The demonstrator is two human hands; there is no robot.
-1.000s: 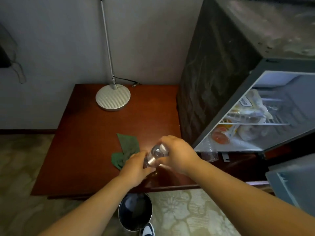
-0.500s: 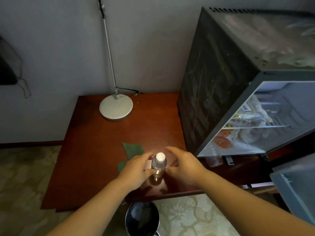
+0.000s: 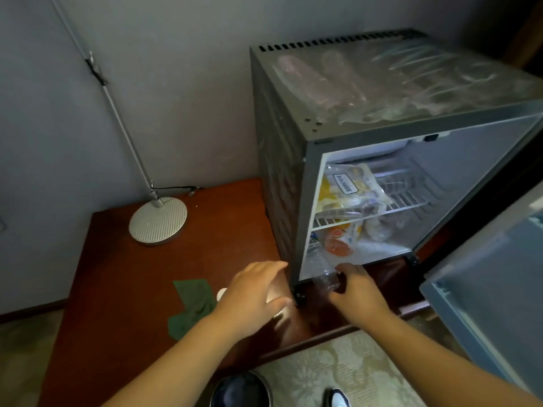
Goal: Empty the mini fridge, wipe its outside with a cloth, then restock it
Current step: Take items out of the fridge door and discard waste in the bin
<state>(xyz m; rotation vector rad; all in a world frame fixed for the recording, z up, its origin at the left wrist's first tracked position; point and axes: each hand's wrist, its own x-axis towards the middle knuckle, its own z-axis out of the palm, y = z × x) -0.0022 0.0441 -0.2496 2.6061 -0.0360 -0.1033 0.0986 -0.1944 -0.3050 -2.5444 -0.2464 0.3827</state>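
Green cloth (image 3: pixel 191 306) lies on the tabletop (image 3: pixel 123 274) just left of the left hand (image 3: pixel 255 295), whose straight fingers spread over a white-capped bottle (image 3: pixel 221 294), while the right hand (image 3: pixel 354 289) curls round a clear bottle (image 3: pixel 325 282) at the lower lip of the open mini fridge (image 3: pixel 279 171).

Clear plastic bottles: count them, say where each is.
2. A white-capped bottle stands on the reddish table behind the left hand; the right hand grips another bottle at the grey mini fridge's front. More may hide among its packets.
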